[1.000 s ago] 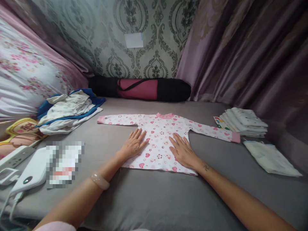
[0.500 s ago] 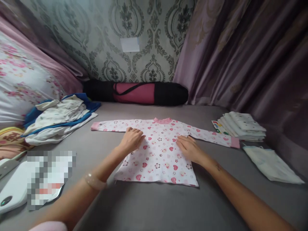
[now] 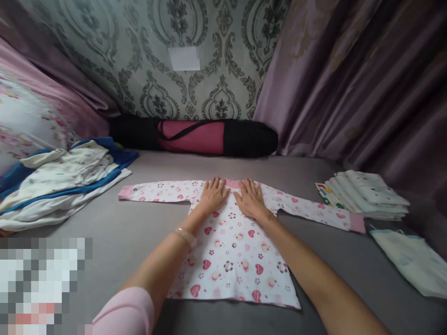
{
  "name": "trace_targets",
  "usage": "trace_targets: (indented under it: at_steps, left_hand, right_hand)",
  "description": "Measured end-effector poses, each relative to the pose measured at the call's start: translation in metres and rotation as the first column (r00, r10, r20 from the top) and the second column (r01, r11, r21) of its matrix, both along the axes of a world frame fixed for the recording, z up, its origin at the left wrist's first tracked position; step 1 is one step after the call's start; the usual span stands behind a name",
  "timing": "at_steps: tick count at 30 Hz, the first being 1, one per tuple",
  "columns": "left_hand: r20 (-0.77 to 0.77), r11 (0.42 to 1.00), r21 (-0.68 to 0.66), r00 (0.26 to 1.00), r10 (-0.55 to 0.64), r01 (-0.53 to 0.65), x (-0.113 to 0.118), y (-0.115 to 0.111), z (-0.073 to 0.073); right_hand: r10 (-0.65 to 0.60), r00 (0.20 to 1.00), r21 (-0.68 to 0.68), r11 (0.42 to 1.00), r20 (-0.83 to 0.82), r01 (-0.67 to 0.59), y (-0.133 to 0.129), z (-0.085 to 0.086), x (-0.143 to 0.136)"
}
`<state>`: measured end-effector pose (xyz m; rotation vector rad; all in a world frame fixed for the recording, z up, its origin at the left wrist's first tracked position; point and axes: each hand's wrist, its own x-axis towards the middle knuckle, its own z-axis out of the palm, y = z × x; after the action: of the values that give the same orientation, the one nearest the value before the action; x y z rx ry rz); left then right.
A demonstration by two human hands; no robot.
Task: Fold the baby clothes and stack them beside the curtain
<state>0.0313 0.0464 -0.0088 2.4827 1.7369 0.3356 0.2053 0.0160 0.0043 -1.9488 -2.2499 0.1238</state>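
Observation:
A white long-sleeved shirt [image 3: 233, 260] with pink hearts and flowers lies spread flat, its pink collar away from me and both sleeves stretched out sideways. My left hand [image 3: 213, 193] rests flat on the shirt's upper left, just beside the collar, fingers spread. Flat on the upper right by the collar lies my right hand [image 3: 250, 197], its fingers also apart. Neither hand grips the cloth. My forearms cover parts of the shirt's sides.
The shirt is on a grey sheet [image 3: 153, 251]. Rumpled clothes [image 3: 70, 172] are heaped at left. Folded cloths [image 3: 373, 190] form a stack at right, near a pale folded cloth [image 3: 412, 260]. A black and maroon long bag [image 3: 195, 137] lies along the wall. Something blurred out fills the lower left.
Both hands have moved up the shirt from its sides to the collar area and lie closer together, flatter and with fingers spread. The view has shifted nearer to the shirt.

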Motion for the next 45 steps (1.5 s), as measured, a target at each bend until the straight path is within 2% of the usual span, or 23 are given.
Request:
trace_targets:
  at_steps: [3,7,10,13,15,17,20,22,24,26,31,37,41,43,45]
  left_hand:
    - [0.001,0.999,0.004,0.999,0.051,-0.051,-0.001,0.002,0.001]
    - [-0.010,0.998,-0.029,0.998,0.057,-0.057,0.001,0.002,0.006]
    - [-0.024,0.997,-0.076,1.000,-0.012,0.010,-0.007,0.000,0.016]
    - [-0.060,0.995,-0.082,0.996,-0.065,0.060,-0.028,-0.004,0.025]
    - [-0.113,0.999,-0.049,0.994,0.009,-0.014,-0.046,-0.006,0.027]
    - [-0.162,0.987,-0.057,0.977,0.141,-0.152,-0.064,-0.006,0.025]
    - [-0.187,0.946,-0.111,0.941,0.282,-0.305,-0.082,-0.005,0.018]
    - [-0.172,0.943,-0.116,0.941,0.291,-0.313,-0.090,-0.003,0.014]
    - [-0.176,0.961,-0.112,0.957,0.232,-0.253,-0.097,-0.001,0.012]
    - [-0.201,0.969,-0.106,0.959,0.200,-0.224,-0.106,0.000,0.011]
    - [-0.236,0.928,-0.108,0.916,0.325,-0.357,-0.133,0.001,0.011]
    - [-0.247,0.914,-0.107,0.901,0.357,-0.392,-0.165,0.001,0.012]
    - [-0.225,0.896,-0.074,0.883,0.413,-0.438,-0.175,-0.002,0.014]
    - [-0.195,0.870,-0.029,0.856,0.478,-0.492,-0.177,-0.005,0.015]
    - [-0.181,0.844,-0.022,0.833,0.523,-0.536,-0.181,-0.008,0.015]
  right_hand:
    - [-0.004,1.000,-0.031,1.000,-0.005,0.004,0.002,-0.001,0.000]
    - [-0.010,1.000,-0.079,0.997,-0.012,0.009,0.005,0.002,-0.002]
    - [0.032,0.996,-0.157,0.987,-0.087,-0.046,0.004,0.013,0.007]
    - [0.024,0.985,-0.174,0.983,-0.173,-0.055,-0.003,0.025,0.028]
    - [-0.055,0.988,-0.147,0.989,-0.147,0.033,-0.011,0.027,0.045]
    - [-0.131,0.988,-0.149,0.982,-0.084,0.118,-0.018,0.024,0.061]
    - [-0.143,0.988,-0.189,0.973,-0.050,0.131,-0.024,0.013,0.079]
    - [-0.128,0.988,-0.188,0.976,-0.087,0.110,-0.027,0.008,0.088]
    - [-0.146,0.983,-0.160,0.979,-0.110,0.128,-0.031,0.005,0.098]
    - [-0.163,0.985,-0.121,0.980,-0.064,0.155,-0.037,0.002,0.110]
    - [-0.166,0.979,-0.058,0.983,0.122,0.174,-0.060,-0.005,0.148]
    - [-0.267,0.945,-0.082,0.955,0.190,0.287,-0.080,-0.002,0.183]
    - [-0.349,0.915,-0.056,0.928,0.203,0.367,-0.083,0.002,0.192]
    - [-0.376,0.904,0.003,0.923,0.204,0.384,-0.081,0.002,0.192]
    - [-0.383,0.903,0.005,0.921,0.194,0.390,-0.079,0.000,0.191]
